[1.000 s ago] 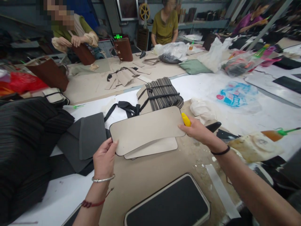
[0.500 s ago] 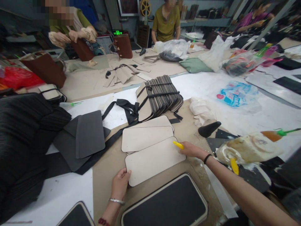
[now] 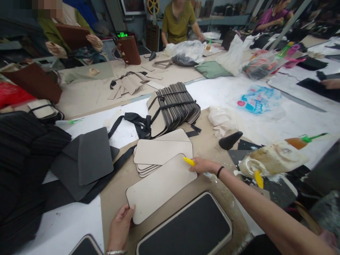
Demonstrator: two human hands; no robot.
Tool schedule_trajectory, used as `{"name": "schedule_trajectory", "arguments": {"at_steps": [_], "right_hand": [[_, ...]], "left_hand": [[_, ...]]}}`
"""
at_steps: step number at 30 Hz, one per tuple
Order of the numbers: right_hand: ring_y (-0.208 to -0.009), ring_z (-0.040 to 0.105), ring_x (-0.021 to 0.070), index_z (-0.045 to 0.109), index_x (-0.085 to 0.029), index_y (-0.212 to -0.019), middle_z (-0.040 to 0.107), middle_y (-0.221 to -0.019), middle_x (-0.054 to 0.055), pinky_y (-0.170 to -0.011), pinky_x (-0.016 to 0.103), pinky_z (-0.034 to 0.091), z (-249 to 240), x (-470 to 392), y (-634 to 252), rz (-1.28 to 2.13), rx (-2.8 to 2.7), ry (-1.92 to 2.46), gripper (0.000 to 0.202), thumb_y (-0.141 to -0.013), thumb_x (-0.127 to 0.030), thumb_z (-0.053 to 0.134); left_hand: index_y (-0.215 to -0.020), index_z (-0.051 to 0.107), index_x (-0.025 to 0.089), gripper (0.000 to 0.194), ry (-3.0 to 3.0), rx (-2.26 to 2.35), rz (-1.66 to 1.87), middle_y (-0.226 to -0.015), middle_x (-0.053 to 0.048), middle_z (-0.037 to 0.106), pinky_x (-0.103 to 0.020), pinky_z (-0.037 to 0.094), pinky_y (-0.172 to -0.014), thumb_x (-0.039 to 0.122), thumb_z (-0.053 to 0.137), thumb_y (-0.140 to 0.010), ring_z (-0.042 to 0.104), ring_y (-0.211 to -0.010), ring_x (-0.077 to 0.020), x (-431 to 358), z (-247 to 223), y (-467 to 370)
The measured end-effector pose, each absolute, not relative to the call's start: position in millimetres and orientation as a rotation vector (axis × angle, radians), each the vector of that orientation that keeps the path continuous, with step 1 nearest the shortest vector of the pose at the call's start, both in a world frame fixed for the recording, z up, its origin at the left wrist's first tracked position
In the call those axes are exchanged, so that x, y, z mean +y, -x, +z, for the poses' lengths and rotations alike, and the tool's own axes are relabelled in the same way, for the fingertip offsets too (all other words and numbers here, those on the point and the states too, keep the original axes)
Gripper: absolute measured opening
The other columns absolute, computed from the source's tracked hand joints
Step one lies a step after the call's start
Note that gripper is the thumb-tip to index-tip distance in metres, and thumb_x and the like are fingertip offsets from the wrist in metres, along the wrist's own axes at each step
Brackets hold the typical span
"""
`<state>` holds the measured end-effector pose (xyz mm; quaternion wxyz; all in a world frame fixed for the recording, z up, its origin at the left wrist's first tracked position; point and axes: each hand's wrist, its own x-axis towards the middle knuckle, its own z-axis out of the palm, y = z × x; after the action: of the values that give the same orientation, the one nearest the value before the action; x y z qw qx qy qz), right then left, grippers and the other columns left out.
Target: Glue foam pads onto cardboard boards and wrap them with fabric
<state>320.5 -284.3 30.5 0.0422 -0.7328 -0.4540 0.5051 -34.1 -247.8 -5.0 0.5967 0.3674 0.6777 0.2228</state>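
A beige rounded-corner panel slants across the work surface, its upper edge overlapping a small stack of similar panels. At its lower left corner, my left hand pinches the edge between thumb and fingers. My right hand is closed at the panel's right end, with a yellow plastic tool sticking out of it over the panel; its other end is hidden in the hand. Nearest me lies a black panel with a beige border, and part of another such panel shows at the lower left.
Behind the stack stands a strapped bundle of panels. Dark sheets and a black pile are at left. On the right lie a glue-smeared jug and a black pointed object. Co-workers are across the table.
The held panel has been drawn toward me and to the left, tilting more and uncovering more of the stack's layered edges. Both my hands moved with it. The view shifted slightly.
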Motion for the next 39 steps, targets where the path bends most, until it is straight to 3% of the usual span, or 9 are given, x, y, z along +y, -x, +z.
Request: {"name": "schedule_trajectory", "arguments": {"at_steps": [3, 6, 14, 18, 23, 27, 31, 35, 39], "right_hand": [[-0.088, 0.059, 0.0180, 0.056, -0.013, -0.114, 0.065, -0.103, 0.009, -0.074, 0.022, 0.043, 40, -270, -326, 1.247, -1.531, 2.266, 0.043, -0.072, -0.013, 0.055], [-0.095, 0.058, 0.0206, 0.055, -0.014, -0.117, 0.063, -0.110, 0.010, -0.081, 0.023, 0.041, 52, -272, -337, 1.048, -1.617, 2.346, 0.043, -0.074, -0.014, 0.054], [-0.078, 0.060, 0.0202, 0.059, -0.015, -0.099, 0.066, -0.085, 0.010, -0.066, 0.024, 0.039, 63, -324, -338, 0.652, -1.524, 2.609, 0.023, -0.084, -0.030, 0.048], [-0.069, 0.056, 0.0180, 0.057, -0.017, -0.081, 0.061, -0.071, 0.005, -0.065, 0.026, 0.040, 86, -335, -331, 0.423, -1.274, 2.343, 0.035, -0.087, -0.048, 0.040], [-0.076, 0.055, 0.0168, 0.059, -0.019, -0.073, 0.061, -0.076, 0.004, -0.069, 0.026, 0.042, 102, -342, -329, 0.494, -0.997, 2.061, 0.056, -0.083, -0.065, 0.030], [-0.058, 0.052, 0.0151, 0.060, -0.018, -0.069, 0.055, -0.060, 0.002, -0.054, 0.025, 0.040, 91, -348, -328, 0.594, -0.859, 2.190, 0.063, -0.079, -0.072, 0.028], [-0.064, 0.058, 0.0184, 0.061, -0.016, -0.070, 0.060, -0.063, 0.006, -0.056, 0.026, 0.040, 76, -333, -328, 0.652, -1.015, 2.437, 0.059, -0.083, -0.064, 0.030], [-0.075, 0.061, 0.0223, 0.063, -0.012, -0.090, 0.065, -0.080, 0.013, -0.059, 0.027, 0.039, 57, -293, -338, 0.725, -1.189, 2.744, 0.044, -0.082, -0.051, 0.044], [-0.069, 0.061, 0.0200, 0.065, -0.008, -0.083, 0.067, -0.075, 0.014, -0.052, 0.024, 0.039, 32, -260, -346, 0.940, -1.185, 2.732, 0.036, -0.075, -0.043, 0.058]], "left_hand": [[-0.078, 0.061, 0.015, 0.049, -0.849, 1.550, 0.557, -0.061, 0.002, 0.063, -0.023, 0.044, -0.047, 0.047, 0.076, -0.043, 0.056, -0.053, -0.0136, -243, -3, 20], [-0.079, 0.060, 0.014, 0.052, -0.866, 1.528, 0.578, -0.060, 0.002, 0.062, -0.022, 0.042, -0.044, 0.047, 0.076, -0.042, 0.053, -0.051, -0.0120, -243, 0, 3], [-0.077, 0.059, 0.014, 0.056, -0.962, 1.468, 0.465, -0.053, 0.004, 0.057, -0.023, 0.039, -0.041, 0.056, 0.072, -0.042, 0.048, -0.045, -0.0110, -260, -6, -7], [-0.074, 0.058, 0.016, 0.048, -1.055, 1.437, 0.455, -0.049, 0.005, 0.053, -0.023, 0.039, -0.043, 0.056, 0.066, -0.048, 0.050, -0.048, -0.0130, -261, -9, -13], [-0.069, 0.059, 0.019, 0.032, -1.364, 1.530, 0.361, -0.050, 0.003, 0.057, -0.023, 0.037, -0.047, 0.049, 0.056, -0.058, 0.050, -0.048, -0.0136, -259, -8, -10], [-0.066, 0.058, 0.021, 0.023, -1.516, 1.565, 0.282, -0.046, 0.004, 0.054, -0.024, 0.034, -0.048, 0.043, 0.053, -0.060, 0.049, -0.046, -0.0143, -258, -9, -4], [-0.069, 0.057, 0.021, 0.026, -1.518, 1.543, 0.279, -0.047, 0.004, 0.053, -0.025, 0.034, -0.049, 0.044, 0.053, -0.059, 0.049, -0.047, -0.0150, -258, -12, 0], [-0.070, 0.057, 0.022, 0.030, -1.547, 1.539, 0.314, -0.048, 0.004, 0.050, -0.025, 0.034, -0.051, 0.049, 0.051, -0.059, 0.047, -0.048, -0.0148, -256, -10, 4], [-0.074, 0.059, 0.020, 0.036, -1.514, 1.525, 0.325, -0.049, 0.004, 0.050, -0.026, 0.036, -0.053, 0.051, 0.051, -0.058, 0.048, -0.050, -0.0154, -254, -8, 7]]}}
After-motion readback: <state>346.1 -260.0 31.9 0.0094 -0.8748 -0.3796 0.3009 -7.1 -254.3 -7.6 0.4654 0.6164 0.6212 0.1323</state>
